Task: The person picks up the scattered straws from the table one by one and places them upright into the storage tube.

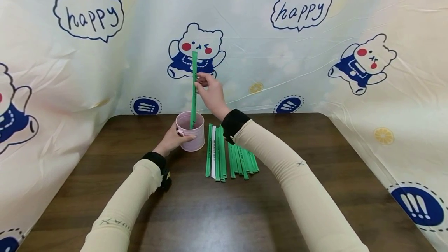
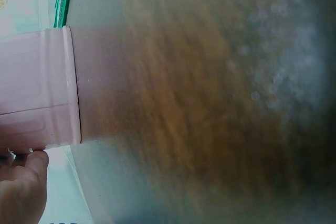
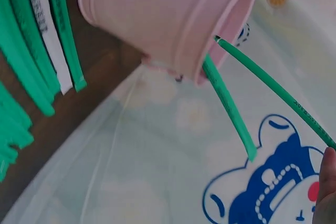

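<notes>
My left hand (image 1: 171, 139) grips a small pink bucket (image 1: 193, 143) from its left side, thumb across the front. The bucket (image 2: 37, 87) fills the left edge of the left wrist view. Above it, my right hand (image 1: 212, 93) pinches a long thin green printed strip (image 1: 194, 73) between thumb and fingers, holding it nearly upright. In the right wrist view the lower end of the held strip (image 3: 278, 87) is at the bucket's mouth. A second green strip (image 3: 231, 111) leans out over the bucket's rim there. Its lower part is hidden inside.
Right of the bucket, several green strips (image 1: 223, 158) and a white one (image 1: 214, 153) lie side by side on the brown table (image 1: 217, 213). More green strips (image 1: 241, 160) lie partly under the right forearm. A printed cloth (image 1: 238, 49) hangs behind the table.
</notes>
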`<state>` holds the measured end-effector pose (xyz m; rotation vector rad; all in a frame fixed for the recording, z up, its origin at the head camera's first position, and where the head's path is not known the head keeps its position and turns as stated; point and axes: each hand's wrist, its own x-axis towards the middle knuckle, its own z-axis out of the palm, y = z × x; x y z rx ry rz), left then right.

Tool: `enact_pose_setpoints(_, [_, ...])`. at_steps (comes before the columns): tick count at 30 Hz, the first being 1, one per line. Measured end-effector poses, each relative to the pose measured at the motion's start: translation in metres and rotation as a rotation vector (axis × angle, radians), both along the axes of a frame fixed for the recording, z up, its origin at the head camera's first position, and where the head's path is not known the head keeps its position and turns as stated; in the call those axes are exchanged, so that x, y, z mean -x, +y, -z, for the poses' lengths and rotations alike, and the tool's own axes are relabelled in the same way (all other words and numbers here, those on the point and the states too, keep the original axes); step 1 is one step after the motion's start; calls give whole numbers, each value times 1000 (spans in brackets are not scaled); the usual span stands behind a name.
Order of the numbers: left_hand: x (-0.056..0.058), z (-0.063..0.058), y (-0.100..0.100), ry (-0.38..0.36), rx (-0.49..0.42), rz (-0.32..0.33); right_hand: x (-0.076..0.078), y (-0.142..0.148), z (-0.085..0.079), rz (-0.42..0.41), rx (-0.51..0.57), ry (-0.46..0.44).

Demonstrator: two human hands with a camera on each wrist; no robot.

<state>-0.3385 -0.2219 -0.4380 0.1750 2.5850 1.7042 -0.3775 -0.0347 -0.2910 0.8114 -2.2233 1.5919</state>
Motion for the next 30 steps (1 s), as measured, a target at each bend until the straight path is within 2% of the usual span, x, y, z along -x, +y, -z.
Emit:
enact_pose_setpoints(8, [3,-1,0,19,9,19,-2,-2,22,-9,12,-62])
enact_pose_setpoints(17, [1,0,-1,11,7,8,-3,-2,45,21,-57,-122])
enact_pose_setpoints(26, [1,0,1,8,21,-2,2,-2,65,49,-88,-166])
enact_pose_setpoints(30, [0,0,1,15,29,-1,6,-1,74,28,-82,-194])
